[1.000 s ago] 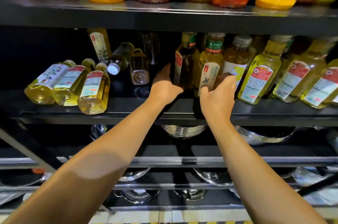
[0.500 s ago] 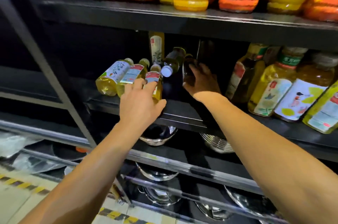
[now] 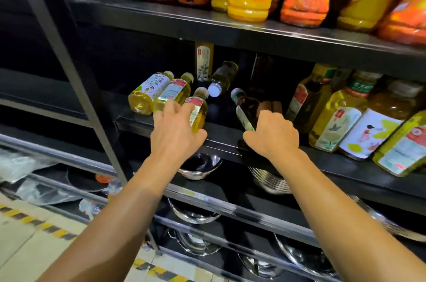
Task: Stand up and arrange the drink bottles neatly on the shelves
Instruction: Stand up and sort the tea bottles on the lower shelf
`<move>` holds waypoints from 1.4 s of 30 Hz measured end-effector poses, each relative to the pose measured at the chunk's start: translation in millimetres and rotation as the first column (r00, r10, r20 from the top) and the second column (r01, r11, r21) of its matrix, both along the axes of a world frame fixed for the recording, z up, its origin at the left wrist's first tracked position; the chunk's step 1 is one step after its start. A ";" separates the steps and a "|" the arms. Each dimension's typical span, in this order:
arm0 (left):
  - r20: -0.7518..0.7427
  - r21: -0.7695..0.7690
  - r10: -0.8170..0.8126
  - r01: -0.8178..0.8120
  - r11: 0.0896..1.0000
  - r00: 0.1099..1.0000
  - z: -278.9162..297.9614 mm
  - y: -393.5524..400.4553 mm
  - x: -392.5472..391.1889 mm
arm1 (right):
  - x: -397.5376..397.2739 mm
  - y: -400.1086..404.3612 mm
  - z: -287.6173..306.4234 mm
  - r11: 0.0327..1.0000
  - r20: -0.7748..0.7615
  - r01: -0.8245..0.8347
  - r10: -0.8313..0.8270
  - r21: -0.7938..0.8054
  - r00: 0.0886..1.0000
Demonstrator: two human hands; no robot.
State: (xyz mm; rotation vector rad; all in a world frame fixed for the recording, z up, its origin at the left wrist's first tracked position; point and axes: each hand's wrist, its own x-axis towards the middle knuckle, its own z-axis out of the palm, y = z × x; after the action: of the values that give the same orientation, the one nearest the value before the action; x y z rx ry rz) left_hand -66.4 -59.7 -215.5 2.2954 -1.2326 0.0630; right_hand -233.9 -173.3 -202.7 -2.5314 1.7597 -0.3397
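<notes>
While the right hand (image 3: 270, 134) wraps curled fingers around a dark bottle (image 3: 245, 109), tilted with its green cap up-left, the left hand (image 3: 176, 130) closes spread fingers and thumb over the nearest fallen yellow bottle (image 3: 197, 110). That bottle lies on its side at the front edge of the middle shelf (image 3: 221, 134), cap toward the back. Two more yellow bottles (image 3: 161, 92) lie flat just beside it on the left, and a white-capped bottle (image 3: 222, 79) lies tipped behind. To the right, standing bottles (image 3: 341, 118) form a leaning row.

Handling judgement: all appear full, so moderately heavy for one hand; plastic walls likely give slightly under squeeze. Label wrap probably offers better friction than the bare, smooth plastic near the base. Best hold: mid-body around the label, thumb opposing the fingers, then pivot upright onto the base. Risk: lying bottles can roll toward the shelf lip; neighbours touching each other may shift when one is lifted.
</notes>
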 end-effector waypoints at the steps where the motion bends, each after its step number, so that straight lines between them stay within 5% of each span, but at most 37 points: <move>1: -0.001 0.031 0.008 -0.008 0.999 1.000 2.7 2.9 -1.2 | -0.8 -1.5 3.6 1.000 -0.018 0.011 -0.011 0.005 1.000; 7: -0.025 0.174 0.076 -0.070 0.982 0.997 15.3 -8.1 5.1 | 1.2 -4.1 18.7 0.979 -0.106 -0.022 0.044 0.202 0.993; 11: 0.019 0.070 0.103 -0.104 0.992 0.995 2.3 -0.5 2.0 | -20.8 10.3 19.3 0.985 -0.046 -0.029 0.038 0.172 0.998; 13: -0.072 -0.035 0.092 -0.095 0.995 0.993 -5.9 8.9 -1.3 | -35.5 15.1 16.3 0.990 0.012 -0.046 0.045 0.133 0.999; 15: -0.337 -0.194 -0.012 -0.057 0.979 0.941 -14.0 21.6 -7.9 | -52.2 21.6 10.8 0.990 0.183 -0.116 0.101 0.075 0.978; 18: -0.717 -0.486 -0.344 -0.080 0.870 0.607 -28.7 37.8 -27.4 | -73.3 39.6 0.6 0.971 0.677 -0.233 0.135 0.056 0.724; 21: -0.738 -0.674 -0.652 -0.139 0.725 0.174 -45.8 42.1 -58.2 | -85.5 52.7 -13.6 0.967 0.869 -0.252 0.164 -0.047 0.467; 23: -0.701 -0.704 -0.712 -0.193 0.684 0.033 -47.0 37.0 -73.8 | -88.3 56.3 -17.3 0.971 0.903 -0.231 0.159 -0.069 0.400; 25: -0.691 -0.718 -0.721 -0.170 0.675 0.058 -39.5 29.2 -81.9 | -88.7 55.7 -18.3 0.973 0.916 -0.221 0.152 -0.072 0.372; 30: -0.653 -0.680 -0.645 0.068 0.730 0.397 -18.3 1.9 -81.9 | -88.3 47.0 -26.0 0.984 0.916 -0.178 0.098 -0.030 0.390; 35: -0.560 -0.483 -0.540 0.281 0.829 0.628 -14.3 -43.3 -69.0 | -79.9 24.3 -23.1 0.991 0.708 0.087 0.010 -0.100 0.706; 37: -0.538 -0.392 -0.514 0.341 0.855 0.668 -13.8 -62.3 -65.1 | -76.9 20.6 -21.8 0.969 0.651 0.201 -0.061 -0.143 0.757; 42: -0.460 -0.252 -0.471 0.398 0.882 0.752 -4.7 -100.1 -74.3 | -69.1 15.0 -19.4 0.940 0.691 0.320 -0.154 -0.116 0.706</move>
State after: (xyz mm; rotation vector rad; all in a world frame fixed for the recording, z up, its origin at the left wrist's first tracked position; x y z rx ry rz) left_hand -140.7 -159.8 -220.1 1.6821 -1.3771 -0.5794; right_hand -303.0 -158.3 -222.1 -1.8665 1.7743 -1.3551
